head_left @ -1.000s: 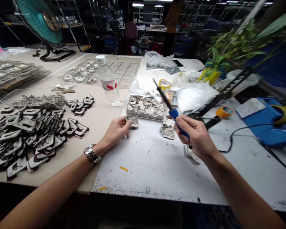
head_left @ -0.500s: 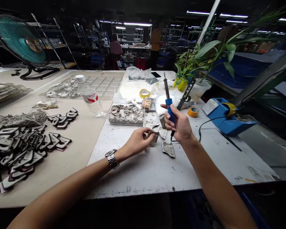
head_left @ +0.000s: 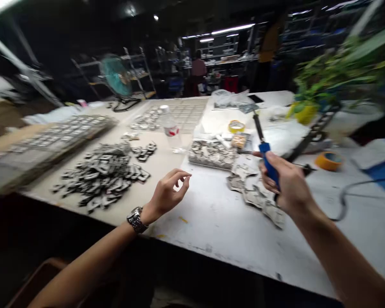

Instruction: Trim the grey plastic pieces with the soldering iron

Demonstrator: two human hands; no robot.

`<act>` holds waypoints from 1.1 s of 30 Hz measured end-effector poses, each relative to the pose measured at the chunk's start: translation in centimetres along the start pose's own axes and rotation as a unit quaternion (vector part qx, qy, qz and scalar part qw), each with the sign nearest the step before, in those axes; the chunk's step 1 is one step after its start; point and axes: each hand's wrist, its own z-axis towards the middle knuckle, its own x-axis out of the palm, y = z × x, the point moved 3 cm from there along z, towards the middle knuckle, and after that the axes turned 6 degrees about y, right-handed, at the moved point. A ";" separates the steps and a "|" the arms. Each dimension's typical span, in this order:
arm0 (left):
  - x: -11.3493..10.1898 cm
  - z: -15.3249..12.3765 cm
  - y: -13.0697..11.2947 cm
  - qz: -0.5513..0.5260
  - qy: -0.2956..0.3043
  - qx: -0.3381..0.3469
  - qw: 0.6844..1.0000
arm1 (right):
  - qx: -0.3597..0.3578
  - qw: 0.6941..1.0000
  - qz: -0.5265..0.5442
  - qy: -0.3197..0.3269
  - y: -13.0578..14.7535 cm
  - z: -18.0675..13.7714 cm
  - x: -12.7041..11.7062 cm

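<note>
Blue plastic sheathes the handle of the iron (head_left: pixel 265 149), clamped upright in a worker's right hand (head_left: pixel 290 186) right of centre, its thin dark shaft pointing toward the top of the frame. The left hand (head_left: pixel 168 194), at centre, hovers above the table (head_left: pixel 218 226) with fingers loosely curled and parted, holding nothing. A steel-link watch (head_left: pixel 135 219) circles its wrist.

Thin, crumpled-looking silver pieces (head_left: pixel 252 194) lie scattered on the scuffed white tabletop beside and beneath the right hand, partly hidden by it. More fill one shallow tray (head_left: pixel 211 153) behind them. At centre left a heap of flat dark parts (head_left: pixel 104 179) spreads over tan board. Motion blur leaves neither lot countable.

One clear bottle (head_left: pixel 170 127) with a white cap, two rolls, yellow tape (head_left: pixel 236 126) and orange tape (head_left: pixel 328 160), and one teal fan (head_left: pixel 115 78) stand farther back. One leafy plant (head_left: pixel 333 70) is smeared at upper right, and a dark cord (head_left: pixel 349 190) trails toward the right edge. Both forearms are cut off at the bottom of the frame.
</note>
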 end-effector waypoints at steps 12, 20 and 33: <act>-19.1 -8.2 14.9 0.269 -0.060 -0.259 0.926 | 0.093 0.995 -0.024 0.012 -2.7 -2.5 3.3; -23.9 -5.7 17.4 0.232 0.116 -0.276 0.926 | 0.135 0.990 -0.033 0.002 -3.9 -1.3 2.3; -23.4 -5.2 17.0 0.211 0.194 -0.271 0.919 | 0.108 0.993 -0.045 0.013 -4.1 -1.5 2.4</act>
